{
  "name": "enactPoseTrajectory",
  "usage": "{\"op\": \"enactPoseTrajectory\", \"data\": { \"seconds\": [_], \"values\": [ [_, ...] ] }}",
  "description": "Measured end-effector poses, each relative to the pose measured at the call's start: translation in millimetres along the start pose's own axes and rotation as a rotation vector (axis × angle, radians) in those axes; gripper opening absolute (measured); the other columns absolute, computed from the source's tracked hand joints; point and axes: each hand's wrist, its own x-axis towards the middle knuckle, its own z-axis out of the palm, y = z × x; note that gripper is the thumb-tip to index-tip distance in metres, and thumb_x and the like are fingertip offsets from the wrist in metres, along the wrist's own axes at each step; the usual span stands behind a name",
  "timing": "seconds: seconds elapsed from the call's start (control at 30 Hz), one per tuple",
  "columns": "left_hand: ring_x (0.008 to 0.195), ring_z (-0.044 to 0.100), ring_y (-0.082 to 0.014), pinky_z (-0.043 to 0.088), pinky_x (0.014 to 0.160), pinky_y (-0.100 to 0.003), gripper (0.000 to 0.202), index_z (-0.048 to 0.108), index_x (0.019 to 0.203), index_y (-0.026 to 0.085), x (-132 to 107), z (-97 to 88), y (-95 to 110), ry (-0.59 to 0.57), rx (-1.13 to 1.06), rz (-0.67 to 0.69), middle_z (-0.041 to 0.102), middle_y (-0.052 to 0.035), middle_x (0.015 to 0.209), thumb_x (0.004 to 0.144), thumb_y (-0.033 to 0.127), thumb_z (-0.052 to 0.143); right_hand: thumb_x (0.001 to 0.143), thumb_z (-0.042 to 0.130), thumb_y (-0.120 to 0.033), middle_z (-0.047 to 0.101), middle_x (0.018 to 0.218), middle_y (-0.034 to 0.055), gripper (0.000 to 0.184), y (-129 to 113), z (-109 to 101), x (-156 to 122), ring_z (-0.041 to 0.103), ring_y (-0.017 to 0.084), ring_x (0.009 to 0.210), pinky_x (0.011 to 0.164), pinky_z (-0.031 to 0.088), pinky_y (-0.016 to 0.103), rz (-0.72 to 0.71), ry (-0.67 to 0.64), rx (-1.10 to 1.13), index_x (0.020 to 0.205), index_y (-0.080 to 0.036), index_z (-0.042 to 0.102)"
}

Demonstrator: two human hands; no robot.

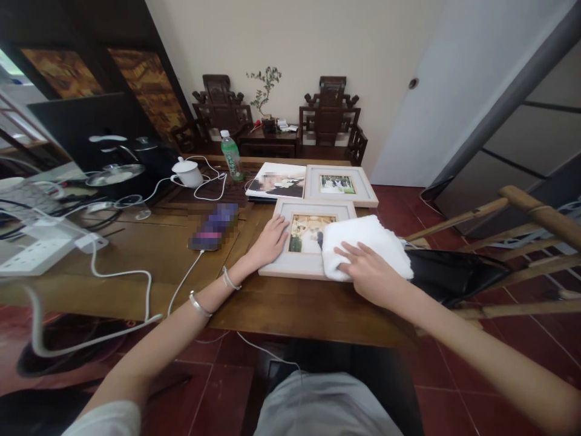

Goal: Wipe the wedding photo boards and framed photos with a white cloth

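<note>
Two hands share this: my right hand (368, 270), fingers splayed on the white cloth (379, 236), should press evenly across the near frame's (308, 235) right side, my left hand (271, 242), laid flat, bracing its left, just before the second frame (336, 184) on the table (295, 306).

left forearm (175, 336) in from lower left, angled forward and inward | left hand (267, 242) palm down, fingers (281, 224) extended, pointing inward | right forearm (463, 342) in from lower right, reaching inward | right hand (370, 272) palm down, fingers parted, lightly bent | hands apart, left slightly farther forward
</note>
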Motion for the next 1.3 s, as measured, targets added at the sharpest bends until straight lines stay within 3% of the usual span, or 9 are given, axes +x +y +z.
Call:
{"op": "enactPoseTrajectory", "data": {
  "seconds": [0.17,0.3,0.43,0.63,0.87,0.97,1.1,1.2,1.3],
  "values": [
    [0.141,0.033,-0.0259,0.026,0.117,-0.048,0.047,0.056,0.126,0.006,2.3,-1.3,3.0,0.016,-0.081,-0.064,0.051,-0.0174,0.141,0.097,0.033,0.031,0.075,0.046,0.001,0.050,0.141,0.0178,0.047,-24.4,7.3,19.8,0.037,0.036,0.136,0.110,0.033,0.052,-0.046,0.070,0.016,0.114,-0.010,0.068],
    [0.141,0.032,-0.0237,0.022,0.119,-0.046,0.054,0.056,0.127,0.008,1.2,-6.2,7.9,0.001,-0.197,-0.155,0.051,-0.0143,0.142,0.099,0.040,0.023,0.080,0.047,-0.004,0.047,0.144,0.0195,0.042,-47.2,8.3,53.3,0.035,0.038,0.137,0.110,0.031,0.052,-0.159,0.104,0.059,0.118,-0.009,0.066],
    [0.141,0.034,-0.0205,0.022,0.119,-0.042,0.057,0.051,0.132,0.012,0.6,-8.6,8.0,0.038,-0.287,-0.216,0.046,-0.0119,0.146,0.100,0.044,0.017,0.083,0.050,-0.009,0.045,0.146,0.0181,0.039,-53.0,5.9,87.0,0.033,0.035,0.139,0.111,0.029,0.050,-0.263,0.104,0.098,0.118,-0.010,0.066],
    [0.141,0.034,-0.0189,0.022,0.118,-0.037,0.062,0.041,0.141,0.011,-0.1,-9.7,10.1,0.077,-0.364,-0.240,0.038,-0.0131,0.151,0.098,0.048,0.016,0.083,0.051,-0.009,0.045,0.147,0.0117,0.035,-32.9,12.8,117.2,0.033,0.034,0.138,0.111,0.029,0.051,-0.157,0.186,0.050,0.112,-0.014,0.069],
    [0.143,0.029,-0.0232,0.018,0.119,-0.043,0.060,0.044,0.138,0.007,-2.4,-8.9,10.4,0.007,-0.209,-0.143,0.039,-0.0160,0.150,0.097,0.046,0.024,0.084,0.046,-0.004,0.042,0.150,0.0069,0.043,15.4,16.6,143.4,0.029,0.034,0.140,0.111,0.025,0.057,0.025,0.181,-0.072,0.121,-0.017,0.064],
    [0.143,0.029,-0.0240,0.020,0.119,-0.044,0.058,0.047,0.135,0.007,-2.7,-6.9,6.5,-0.002,-0.160,-0.123,0.041,-0.0172,0.149,0.097,0.044,0.025,0.083,0.047,-0.002,0.044,0.149,0.0069,0.041,42.5,12.4,138.1,0.028,0.035,0.140,0.110,0.024,0.060,0.088,0.144,-0.136,0.116,-0.017,0.066],
    [0.143,0.029,-0.0251,0.022,0.118,-0.046,0.054,0.049,0.134,0.008,-2.9,-6.2,4.9,0.001,-0.124,-0.100,0.041,-0.0170,0.149,0.097,0.042,0.028,0.080,0.044,0.001,0.048,0.144,0.0129,0.041,66.7,11.2,106.7,0.040,0.037,0.132,0.106,0.030,0.060,0.185,0.111,-0.197,0.110,-0.013,0.069],
    [0.143,0.029,-0.0266,0.023,0.118,-0.047,0.052,0.049,0.133,0.007,-3.1,-6.8,5.7,-0.007,-0.097,-0.079,0.040,-0.0184,0.149,0.096,0.040,0.032,0.077,0.042,0.003,0.050,0.142,0.0170,0.044,59.9,13.2,70.3,0.044,0.038,0.128,0.103,0.033,0.060,0.168,0.090,-0.179,0.108,-0.010,0.070],
    [0.143,0.028,-0.0269,0.023,0.118,-0.049,0.050,0.050,0.132,0.009,-3.3,-7.3,6.4,-0.004,-0.084,-0.067,0.040,-0.0171,0.149,0.096,0.040,0.033,0.071,0.045,0.005,0.049,0.143,0.0147,0.048,35.5,10.4,31.4,0.039,0.037,0.133,0.104,0.033,0.058,0.067,0.050,-0.058,0.107,-0.013,0.071]
  ]
}}
